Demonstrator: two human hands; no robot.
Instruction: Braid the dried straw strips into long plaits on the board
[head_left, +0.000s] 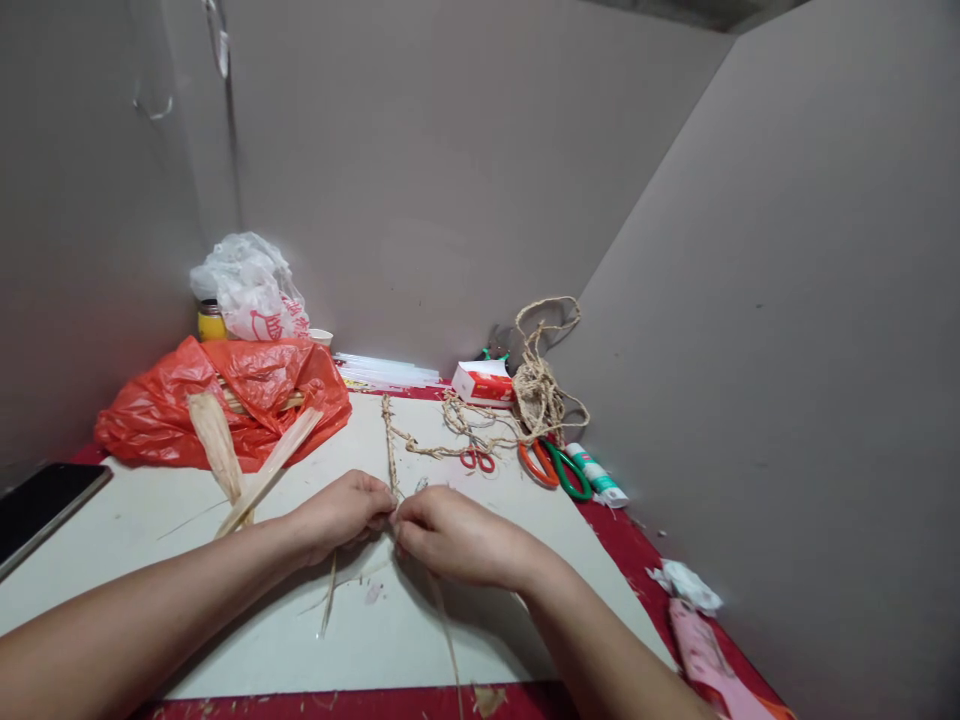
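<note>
Near the middle of the white board (285, 640), my left hand (349, 510) and my right hand (450, 530) meet, fingertips almost touching. Both are closed in a pinch at the near end of a braided straw cord (390, 450). The braid runs away from me across the board. Loose fibre strands (328, 595) hang below my left hand, and one long strand (448, 635) trails from under my right hand toward the front edge. The exact grip of the fingertips is partly hidden.
On the left are an orange-red plastic bag (157, 400) with dry husk strips (214, 435) and a phone (49, 510). At the back right lie a coiled braided rope (536, 395), small red scissors (477, 460), large scissors (570, 470), a red-white box (484, 385) and a white-green tube (596, 475).
</note>
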